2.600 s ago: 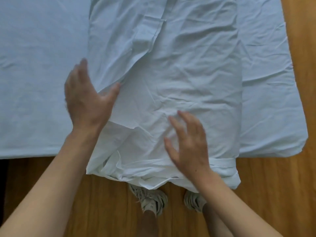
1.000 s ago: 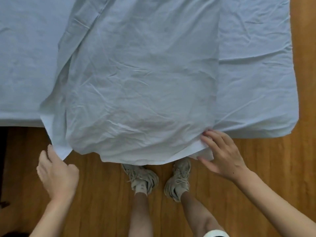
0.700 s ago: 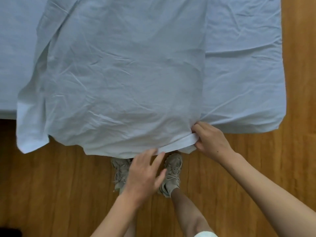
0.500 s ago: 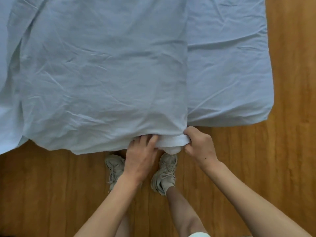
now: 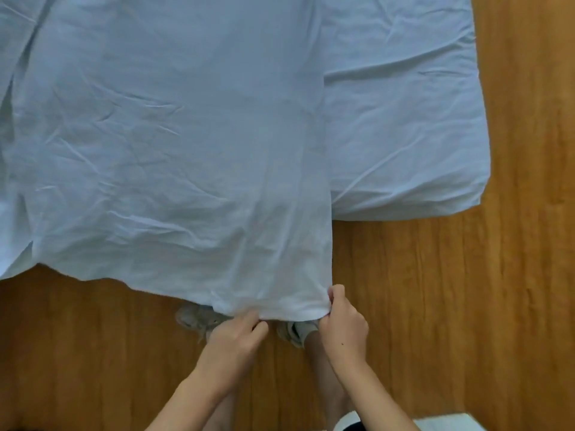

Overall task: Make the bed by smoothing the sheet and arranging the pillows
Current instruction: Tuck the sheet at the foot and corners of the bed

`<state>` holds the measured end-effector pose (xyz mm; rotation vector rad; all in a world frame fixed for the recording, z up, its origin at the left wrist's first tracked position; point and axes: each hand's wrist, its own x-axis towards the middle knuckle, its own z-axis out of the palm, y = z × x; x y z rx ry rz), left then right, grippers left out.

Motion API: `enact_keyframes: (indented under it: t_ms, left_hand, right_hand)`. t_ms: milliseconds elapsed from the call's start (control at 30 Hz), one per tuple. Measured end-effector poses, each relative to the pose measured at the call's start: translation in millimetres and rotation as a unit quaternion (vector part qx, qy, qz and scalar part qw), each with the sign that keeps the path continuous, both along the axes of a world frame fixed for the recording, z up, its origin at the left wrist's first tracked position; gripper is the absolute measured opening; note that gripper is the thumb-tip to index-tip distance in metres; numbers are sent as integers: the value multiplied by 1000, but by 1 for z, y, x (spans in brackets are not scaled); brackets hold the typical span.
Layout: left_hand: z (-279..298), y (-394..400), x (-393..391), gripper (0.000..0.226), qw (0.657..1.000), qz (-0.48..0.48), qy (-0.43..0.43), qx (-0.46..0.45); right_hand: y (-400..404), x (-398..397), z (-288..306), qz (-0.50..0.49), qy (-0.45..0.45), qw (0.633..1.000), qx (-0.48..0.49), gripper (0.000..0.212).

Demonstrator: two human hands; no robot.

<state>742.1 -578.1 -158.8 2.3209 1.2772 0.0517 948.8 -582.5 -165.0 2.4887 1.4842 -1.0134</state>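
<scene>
A pale blue top sheet [image 5: 174,144] lies creased over the bed and hangs past its near edge above the floor. My right hand [image 5: 342,325] grips the sheet's near right corner. My left hand [image 5: 236,337] pinches the same hem a short way to the left. Between the two hands the hem is pulled taut. The mattress [image 5: 404,126], under a matching fitted sheet, shows uncovered on the right. No pillow is in view.
Wooden floor [image 5: 466,306] runs along the near side and the right of the bed. My feet in pale sneakers [image 5: 196,318] stand just under the hanging hem. A white object [image 5: 448,426] sits at the bottom right edge.
The sheet has been spread out leftward and drawn toward me, so it hangs lower over the floor. My left hand came across from the left to the hem, and both hands now hold it.
</scene>
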Motion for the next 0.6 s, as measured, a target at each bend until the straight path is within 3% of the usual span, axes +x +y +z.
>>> enact_keyframes:
  t_ms: [67,167,333,400,500,567,600]
  left_hand:
    - [-18,-5,-15,31,993,-16,75,-84]
    - [-23,-2,-34,37,988,39,72,-129]
    - [-17,19,-74,29,965,236,-10,-109]
    - [-19,28,-94,27,918,381,-53,-100]
    - [-17,40,-130,26,781,603,-142,-76]
    - [-13,43,-160,33,705,682,-183,-70]
    - [-11,44,-175,40,683,699,-196,-74]
  right_hand:
    - [-1,11,-6,40,-12,988,-147,15]
    - [-11,19,-12,103,-1,956,-276,25]
    - [-14,-24,-20,73,27,978,-192,21]
    - [-6,-55,-24,14,87,984,-154,21]
    - [7,-108,-23,-134,197,965,-106,21]
    - [12,-147,-20,-238,259,933,-75,19]
    - [12,-166,-18,-277,283,916,-56,21]
